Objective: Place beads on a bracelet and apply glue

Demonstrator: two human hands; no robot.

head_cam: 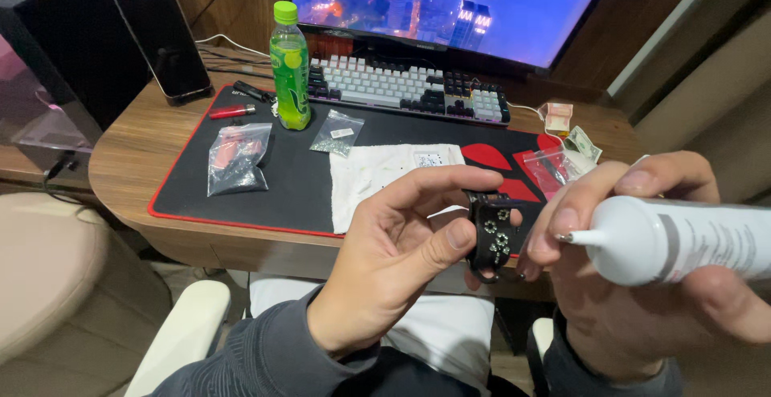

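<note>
Black strap piece (491, 233), set with several small sparkling stones, sits pinched between the thumb and fingers of our left hand (401, 244), held above the desk edge (128, 188). Our right hand (642, 284) is closed around a white glue tube (675, 240), its nozzle just beside the strap. We judge the work partly done: stones already sit on the strap, while small bags (235, 156) on the black mat (289, 180) hold more pieces.
</note>
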